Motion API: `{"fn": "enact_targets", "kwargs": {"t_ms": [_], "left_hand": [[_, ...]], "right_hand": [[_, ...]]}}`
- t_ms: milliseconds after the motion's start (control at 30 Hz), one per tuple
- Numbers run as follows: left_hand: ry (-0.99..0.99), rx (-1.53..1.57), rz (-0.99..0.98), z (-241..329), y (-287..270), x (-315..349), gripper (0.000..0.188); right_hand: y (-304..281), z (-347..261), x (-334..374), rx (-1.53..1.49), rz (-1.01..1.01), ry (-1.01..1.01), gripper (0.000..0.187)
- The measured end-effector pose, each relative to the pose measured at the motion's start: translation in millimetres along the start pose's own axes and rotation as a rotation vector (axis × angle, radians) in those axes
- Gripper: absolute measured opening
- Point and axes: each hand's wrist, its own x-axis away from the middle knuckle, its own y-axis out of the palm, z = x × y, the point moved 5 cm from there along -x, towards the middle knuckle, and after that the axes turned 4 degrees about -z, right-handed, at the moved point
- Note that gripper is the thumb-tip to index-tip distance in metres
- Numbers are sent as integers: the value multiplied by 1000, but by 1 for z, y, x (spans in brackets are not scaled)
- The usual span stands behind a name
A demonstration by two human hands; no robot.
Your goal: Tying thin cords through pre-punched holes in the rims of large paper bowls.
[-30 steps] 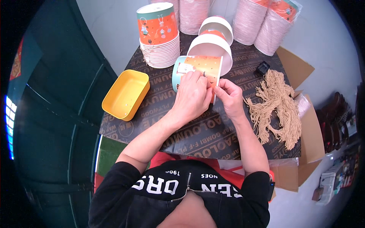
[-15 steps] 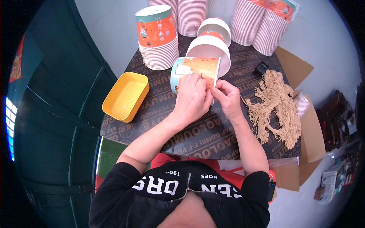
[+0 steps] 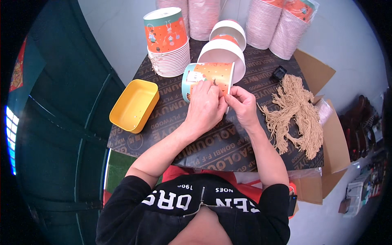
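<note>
The held paper cup looks smooth, faintly glossy; twine rough, matt; tub smooth plastic; tabletop probably coated wood.

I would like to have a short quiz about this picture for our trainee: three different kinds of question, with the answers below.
1. True or false: the left hand touches the side of a paper cup.

2. Choose: what lies on the table, just right of the right hand?
a) a yellow box
b) a bundle of beige cords
c) a blue towel

3. Open: what colour is the inside of the large cup directly behind the first one?

Key: 1 true; 2 b; 3 white.
</note>
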Motion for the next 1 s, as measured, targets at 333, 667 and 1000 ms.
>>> {"fn": "enact_targets", "kwargs": {"t_ms": [333,667,1000], "left_hand": [[-14,-30,26,0,3,3,22],[-42,-10,18,-4,2,2,21],[-126,42,8,-17,-15,-5,13]], "right_hand": [[1,-1,0,5,-4,-9,11],[-2,2,-1,4,10,-1,13],[-4,6,-2,-20,39,33,12]]}}
